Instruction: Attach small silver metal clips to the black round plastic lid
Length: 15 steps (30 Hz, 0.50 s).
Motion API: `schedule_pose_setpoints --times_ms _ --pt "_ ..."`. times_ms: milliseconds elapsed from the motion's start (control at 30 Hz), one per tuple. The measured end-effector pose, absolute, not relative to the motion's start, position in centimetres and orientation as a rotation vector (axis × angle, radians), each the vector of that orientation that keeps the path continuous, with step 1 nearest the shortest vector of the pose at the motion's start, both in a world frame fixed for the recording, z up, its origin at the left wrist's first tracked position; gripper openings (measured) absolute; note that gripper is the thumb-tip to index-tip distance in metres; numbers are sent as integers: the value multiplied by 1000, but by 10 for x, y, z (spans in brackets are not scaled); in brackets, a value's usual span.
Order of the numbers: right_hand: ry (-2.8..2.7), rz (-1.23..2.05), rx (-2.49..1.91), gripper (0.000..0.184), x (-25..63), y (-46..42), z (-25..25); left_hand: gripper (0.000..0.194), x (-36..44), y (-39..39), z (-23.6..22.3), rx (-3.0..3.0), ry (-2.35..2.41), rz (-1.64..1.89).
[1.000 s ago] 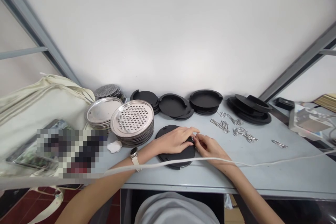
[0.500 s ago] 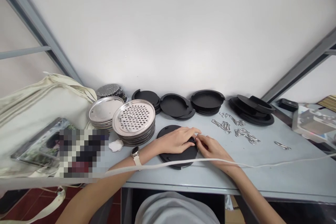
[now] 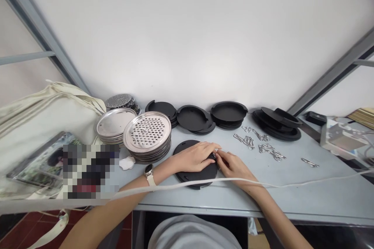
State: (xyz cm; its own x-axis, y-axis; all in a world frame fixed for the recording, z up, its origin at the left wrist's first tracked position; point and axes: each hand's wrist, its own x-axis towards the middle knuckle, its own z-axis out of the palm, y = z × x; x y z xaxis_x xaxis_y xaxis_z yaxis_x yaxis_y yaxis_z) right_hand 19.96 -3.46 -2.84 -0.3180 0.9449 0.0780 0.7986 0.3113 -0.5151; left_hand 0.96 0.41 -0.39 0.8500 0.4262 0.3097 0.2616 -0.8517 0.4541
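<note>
Black disc flat on surface under left hand, thumb spread from fingers. Right hand pinches small metal piece at disc edge. Disc's probably light, stiff, bit slick; imo grab rim.

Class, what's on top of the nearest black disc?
The left hand lies across the black disc; the right hand is at its edge. The surface beneath the palm is hidden.

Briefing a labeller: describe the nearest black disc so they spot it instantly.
On the grey table, look nearer than the stacked black discs by the wall. The black disc lies right of the perforated metal disc; unlike those, it sits apart, under the left hand.
</note>
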Motion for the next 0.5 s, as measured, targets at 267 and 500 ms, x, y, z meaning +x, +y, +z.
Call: schedule_pose_setpoints --times_ms 267,500 --pt "-2273 469 -1582 32 199 -35 -28 38 10 4 -6 2676 588 542" --pt "-2252 452 -1569 32 198 -36 -28 38 11 7 -9 2660 582 544"
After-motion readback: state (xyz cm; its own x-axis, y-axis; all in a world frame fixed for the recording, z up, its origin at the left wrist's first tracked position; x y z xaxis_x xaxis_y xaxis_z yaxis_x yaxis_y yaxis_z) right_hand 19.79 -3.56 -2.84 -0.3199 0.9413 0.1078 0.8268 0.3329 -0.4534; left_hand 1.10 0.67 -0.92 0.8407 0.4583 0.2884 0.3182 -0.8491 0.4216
